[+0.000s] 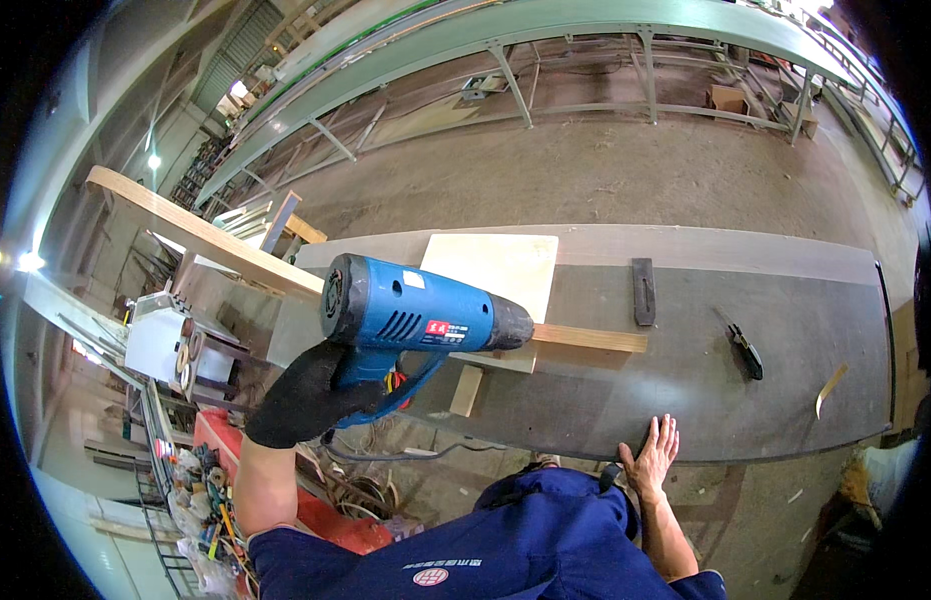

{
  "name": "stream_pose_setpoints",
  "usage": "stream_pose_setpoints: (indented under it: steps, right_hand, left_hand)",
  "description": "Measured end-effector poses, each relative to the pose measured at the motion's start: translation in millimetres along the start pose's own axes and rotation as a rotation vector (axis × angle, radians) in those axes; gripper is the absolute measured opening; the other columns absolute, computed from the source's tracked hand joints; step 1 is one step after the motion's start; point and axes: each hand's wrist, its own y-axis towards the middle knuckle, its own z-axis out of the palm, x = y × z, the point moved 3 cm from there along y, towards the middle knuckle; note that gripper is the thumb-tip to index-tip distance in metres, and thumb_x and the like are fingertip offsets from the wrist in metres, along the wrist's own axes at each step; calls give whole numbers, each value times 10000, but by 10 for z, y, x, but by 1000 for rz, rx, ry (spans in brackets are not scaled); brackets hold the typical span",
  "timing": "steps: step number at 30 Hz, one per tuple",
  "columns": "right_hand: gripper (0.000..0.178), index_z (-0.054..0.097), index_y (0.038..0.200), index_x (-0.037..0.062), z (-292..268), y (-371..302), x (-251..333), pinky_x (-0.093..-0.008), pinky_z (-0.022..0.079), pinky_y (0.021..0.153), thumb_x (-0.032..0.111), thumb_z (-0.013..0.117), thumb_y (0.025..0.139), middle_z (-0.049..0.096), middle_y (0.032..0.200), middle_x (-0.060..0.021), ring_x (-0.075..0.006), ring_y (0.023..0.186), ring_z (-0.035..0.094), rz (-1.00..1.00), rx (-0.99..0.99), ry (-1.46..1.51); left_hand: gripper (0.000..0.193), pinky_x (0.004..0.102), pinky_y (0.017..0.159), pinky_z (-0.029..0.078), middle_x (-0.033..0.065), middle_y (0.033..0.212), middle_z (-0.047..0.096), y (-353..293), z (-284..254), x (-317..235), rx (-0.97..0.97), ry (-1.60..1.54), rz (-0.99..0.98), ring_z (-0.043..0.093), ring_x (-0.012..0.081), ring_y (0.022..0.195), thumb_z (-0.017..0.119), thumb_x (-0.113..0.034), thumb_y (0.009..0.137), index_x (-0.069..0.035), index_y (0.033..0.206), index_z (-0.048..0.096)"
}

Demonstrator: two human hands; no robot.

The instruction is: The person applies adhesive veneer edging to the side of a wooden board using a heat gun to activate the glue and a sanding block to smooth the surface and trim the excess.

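My left hand (303, 398), in a black glove, is wrapped round the handle of a blue heat gun (415, 305). Its dark nozzle points right, over a pale board (495, 258) on the dark-topped table (585, 400). Past the nozzle a narrow wooden strip (595, 340) sticks out to the right; the heat gun hides its other end. My bare right hand (653, 460) rests at the table's near edge, fingers stretched out, holding nothing. A small wooden block (466, 391) lies below the gun. Farther right are a dark flat bar (642, 292) and a black-handled knife (742, 352).
Behind the heat gun, a long curved wooden strip (205, 232) reaches to the upper left. A thin curled offcut (830, 390) lies near the table's right end. Beyond the floor runs a long green-topped bench (575, 25). A cable (415, 456) hangs below the table's near edge.
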Motion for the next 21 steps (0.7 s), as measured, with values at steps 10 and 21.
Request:
stream_pose_setpoints:
  steps: [10, 21]
  right_hand:
    - [934, 287, 1478, 17, -5, 3, 18, -482, 81, 1209, 409, 745, 764, 213, 1577, -203, -347, 1483, 138, -2, -14, -18]
    - [907, 274, 1485, 16, -4, -3, 44, -483, 87, 1209, 379, 726, 788, 221, 1567, -219, -357, 1479, 138, -18, -11, -32]
  left_hand:
    - [627, 382, 848, 529, 165, 1053, 675, -100, -219, 286, -56, 119, -30, 664, 230, 951, 809, -266, 757, 13, 1252, 544]
    - [485, 371, 849, 530, 138, 1015, 691, -190, -413, 478, -109, 124, -107, 676, 221, 932, 744, -193, 818, 4, 1220, 558]
